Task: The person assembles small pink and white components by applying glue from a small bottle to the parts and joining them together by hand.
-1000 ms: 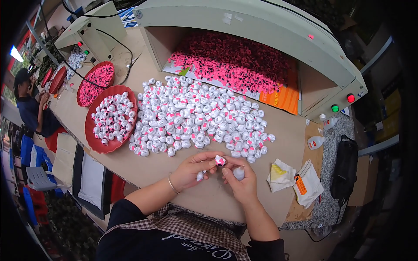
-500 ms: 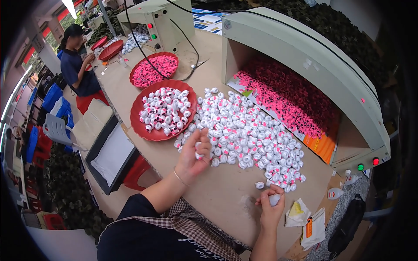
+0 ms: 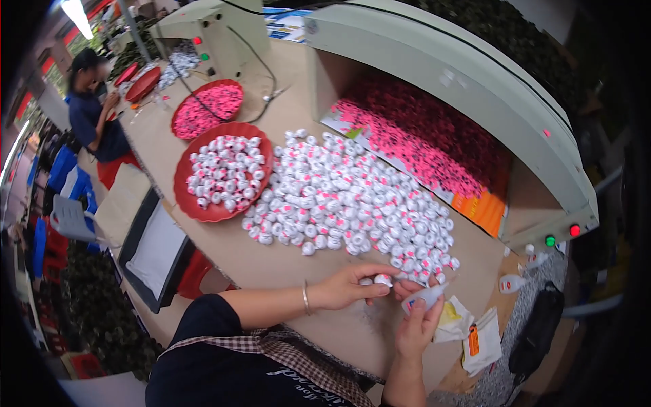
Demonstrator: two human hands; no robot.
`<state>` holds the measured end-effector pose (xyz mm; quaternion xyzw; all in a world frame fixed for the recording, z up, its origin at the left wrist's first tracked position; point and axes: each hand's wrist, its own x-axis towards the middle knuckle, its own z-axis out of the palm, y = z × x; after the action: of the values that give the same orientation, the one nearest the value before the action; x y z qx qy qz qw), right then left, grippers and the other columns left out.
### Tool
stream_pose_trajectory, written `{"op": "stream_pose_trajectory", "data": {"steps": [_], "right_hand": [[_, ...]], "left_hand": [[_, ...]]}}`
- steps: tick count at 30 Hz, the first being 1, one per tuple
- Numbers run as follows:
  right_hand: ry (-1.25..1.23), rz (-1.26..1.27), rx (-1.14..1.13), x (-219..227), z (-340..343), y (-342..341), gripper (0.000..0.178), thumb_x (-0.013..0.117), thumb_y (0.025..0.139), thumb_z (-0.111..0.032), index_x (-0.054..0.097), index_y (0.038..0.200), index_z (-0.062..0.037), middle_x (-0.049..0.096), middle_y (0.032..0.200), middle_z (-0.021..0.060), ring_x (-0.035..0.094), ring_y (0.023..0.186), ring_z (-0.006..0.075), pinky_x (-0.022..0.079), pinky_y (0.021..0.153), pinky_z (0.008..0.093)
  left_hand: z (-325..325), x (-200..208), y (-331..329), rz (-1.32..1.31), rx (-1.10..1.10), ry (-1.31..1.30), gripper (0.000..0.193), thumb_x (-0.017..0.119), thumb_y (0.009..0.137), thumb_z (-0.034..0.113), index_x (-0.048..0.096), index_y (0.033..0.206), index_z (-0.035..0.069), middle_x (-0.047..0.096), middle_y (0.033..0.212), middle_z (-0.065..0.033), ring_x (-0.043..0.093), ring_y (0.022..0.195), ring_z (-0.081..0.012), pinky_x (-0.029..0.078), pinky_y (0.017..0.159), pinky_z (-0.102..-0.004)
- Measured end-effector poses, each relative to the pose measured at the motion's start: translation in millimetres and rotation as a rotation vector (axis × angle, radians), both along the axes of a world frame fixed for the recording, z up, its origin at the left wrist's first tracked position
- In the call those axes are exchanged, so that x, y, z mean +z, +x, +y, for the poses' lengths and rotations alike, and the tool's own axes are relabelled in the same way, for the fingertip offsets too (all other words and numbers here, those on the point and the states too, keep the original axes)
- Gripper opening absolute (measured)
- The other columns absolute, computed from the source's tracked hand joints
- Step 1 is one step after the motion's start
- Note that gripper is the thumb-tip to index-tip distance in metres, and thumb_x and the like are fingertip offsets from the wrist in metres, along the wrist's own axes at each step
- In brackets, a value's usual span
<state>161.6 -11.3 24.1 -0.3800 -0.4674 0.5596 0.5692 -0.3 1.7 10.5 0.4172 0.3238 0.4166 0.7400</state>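
Note:
My left hand [image 3: 352, 285] pinches a small round white piece with a pink spot [image 3: 383, 279] between thumb and fingers, and another white piece shows beside it. In my right hand [image 3: 415, 329] is a small translucent white squeeze bottle [image 3: 426, 297], close to the left hand's fingertips. Both hands are at the near edge of a wide pile of white and pink round pieces [image 3: 339, 190] on the table. Left of that pile, a red scalloped bowl [image 3: 186, 198] contains more such pieces, several with dark openings showing.
A pale arched machine [image 3: 447, 61] with red and green lights covers a heap of small pink pieces [image 3: 420, 146]. Another red bowl of pink bits [image 3: 234, 87] stands farther back. Folded cloths [image 3: 483, 339] and a second bottle [image 3: 512, 283] lie right. A co-worker [image 3: 95, 115] sits far left.
My left hand has moved right and nearer, from beside the red bowl to the squeeze bottle. My right hand has raised and tilted the bottle. The whole view has shifted slightly.

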Motion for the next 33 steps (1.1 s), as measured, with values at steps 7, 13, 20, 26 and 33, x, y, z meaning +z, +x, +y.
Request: {"op": "stream_pose_trajectory", "data": {"steps": [7, 13, 20, 26, 33], "right_hand": [[0.100, -0.037, 0.091, -2, 1, 3, 0.042, 0.041, 0.086, -0.010, 0.023, 0.120, 0.0056, 0.048, 0.105, 0.0191, 0.053, 0.094, 0.0252, 0.042, 0.082, 0.0346], [0.006, 0.020, 0.146, 2, 3, 9, 0.044, 0.042, 0.086, -0.011, 0.023, 0.124, 0.0004, 0.051, 0.100, 0.0179, 0.056, 0.087, 0.0222, 0.048, 0.071, 0.0294], [-0.202, 0.051, 0.050, 43, 0, 54, 0.025, 0.041, 0.085, -0.010, 0.036, 0.107, 0.0002, 0.054, 0.089, 0.0151, 0.055, 0.060, 0.0140, 0.046, 0.049, 0.0239], [-0.133, -0.057, 0.194, 32, 3, 40, 0.024, 0.050, 0.079, -0.010, 0.038, 0.098, -0.0009, 0.053, 0.082, 0.0148, 0.053, 0.055, 0.0147, 0.045, 0.044, 0.0242], [-0.064, 0.058, 0.012, 0, 5, 24, 0.026, 0.054, 0.076, -0.008, 0.041, 0.097, -0.0010, 0.046, 0.090, 0.0088, 0.053, 0.067, 0.0149, 0.048, 0.048, 0.0258]], "left_hand": [[-1, -5, 1, -0.057, 0.038, -0.061, 0.035, 0.054, 0.081, 0.009, 0.045, 0.114, 0.005, 0.054, 0.096, -0.0024, 0.052, 0.079, -0.0078, 0.045, 0.069, -0.0215], [-2, -8, 0, -0.163, 0.048, -0.119, 0.031, 0.051, 0.083, 0.012, 0.046, 0.114, 0.007, 0.053, 0.102, -0.0043, 0.053, 0.081, -0.0096, 0.045, 0.067, -0.0212], [1, -7, -5, -0.336, 0.094, -0.263, 0.023, 0.048, 0.084, 0.014, 0.048, 0.107, 0.010, 0.053, 0.106, -0.0057, 0.053, 0.077, -0.0070, 0.043, 0.060, -0.0190], [2, -13, -6, -0.191, 0.079, -0.257, 0.028, 0.049, 0.083, 0.012, 0.047, 0.111, 0.010, 0.053, 0.106, -0.0025, 0.051, 0.077, -0.0053, 0.042, 0.057, -0.0168], [1, -13, -7, -0.090, 0.115, -0.178, 0.035, 0.051, 0.082, 0.010, 0.043, 0.116, 0.010, 0.053, 0.106, -0.0018, 0.053, 0.083, -0.0066, 0.042, 0.059, -0.0177]]}}
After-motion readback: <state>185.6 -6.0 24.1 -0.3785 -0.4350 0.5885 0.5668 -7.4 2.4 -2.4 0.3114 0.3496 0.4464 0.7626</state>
